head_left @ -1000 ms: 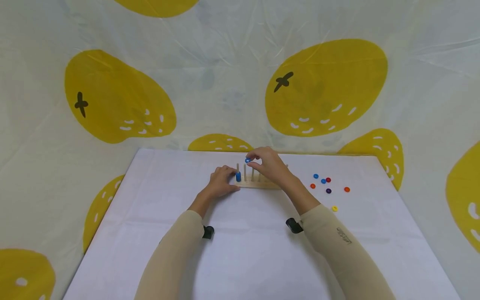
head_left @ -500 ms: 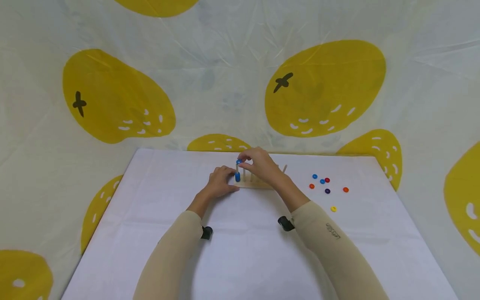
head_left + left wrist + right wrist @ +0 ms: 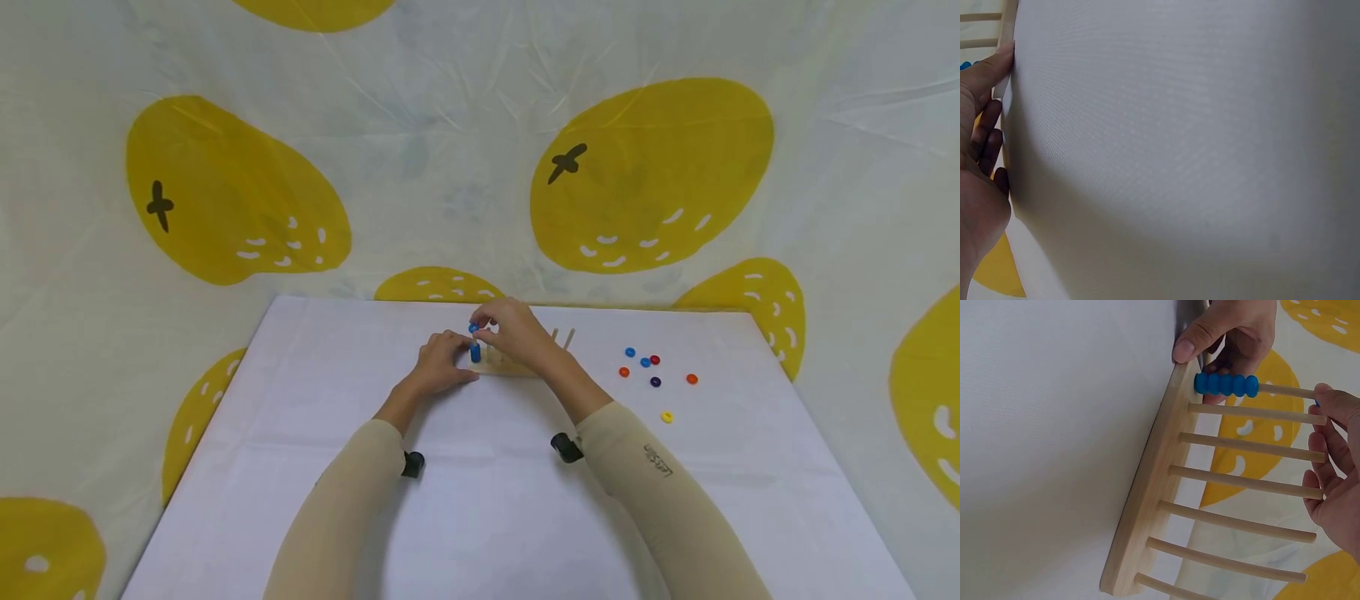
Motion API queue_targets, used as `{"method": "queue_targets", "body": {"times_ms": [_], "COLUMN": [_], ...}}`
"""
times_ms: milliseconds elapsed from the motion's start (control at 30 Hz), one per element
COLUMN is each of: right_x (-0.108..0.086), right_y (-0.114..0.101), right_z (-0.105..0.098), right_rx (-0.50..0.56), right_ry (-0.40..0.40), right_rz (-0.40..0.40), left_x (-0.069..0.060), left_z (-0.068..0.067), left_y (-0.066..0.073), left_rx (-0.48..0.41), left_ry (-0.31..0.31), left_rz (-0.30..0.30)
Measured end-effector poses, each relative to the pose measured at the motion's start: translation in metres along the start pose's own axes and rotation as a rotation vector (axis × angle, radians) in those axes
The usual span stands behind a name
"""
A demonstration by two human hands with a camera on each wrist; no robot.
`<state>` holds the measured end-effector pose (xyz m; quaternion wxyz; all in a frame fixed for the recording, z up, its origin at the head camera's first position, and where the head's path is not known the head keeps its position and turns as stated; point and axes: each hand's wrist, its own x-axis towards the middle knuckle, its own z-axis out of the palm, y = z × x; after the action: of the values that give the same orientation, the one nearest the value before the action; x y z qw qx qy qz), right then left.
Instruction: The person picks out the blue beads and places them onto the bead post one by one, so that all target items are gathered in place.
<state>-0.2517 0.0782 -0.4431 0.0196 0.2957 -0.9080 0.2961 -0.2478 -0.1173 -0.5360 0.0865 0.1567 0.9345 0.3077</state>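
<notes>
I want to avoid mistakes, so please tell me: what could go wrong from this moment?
The blue ring pinched by the right hand is at the tip of the end peg; it might slip and fall.
That hand's other fingers are by the tips of neighbouring pegs and could knock them, perhaps shifting the wooden base, though the left hand grips its end.
The yellow ring lies loose near the right sleeve, which might brush it.

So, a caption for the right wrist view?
Left hand holds a peg rack, right hand a blue ring above stacked rings.
</notes>
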Motion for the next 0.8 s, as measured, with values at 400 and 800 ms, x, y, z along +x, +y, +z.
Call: {"method": "queue_targets", "body": {"times_ms": [400,800], "right_x": [-0.0052,-0.0083], "right_y": [0.0051,0.0057], "right_z": [0.0012,-0.0005], "right_rx": [-0.027,-0.037], "right_ry": [0.013,0.031], "right_rz": [-0.019,0.000], "left_x": [0.0001,0.0012], "left_z": [0.0013,0.0024], "left_y": [0.0016,0.0023], "left_rx": [0.030,0.024], "left_ry": [0.010,0.015], "left_rz": [0.000,-0.012]}}
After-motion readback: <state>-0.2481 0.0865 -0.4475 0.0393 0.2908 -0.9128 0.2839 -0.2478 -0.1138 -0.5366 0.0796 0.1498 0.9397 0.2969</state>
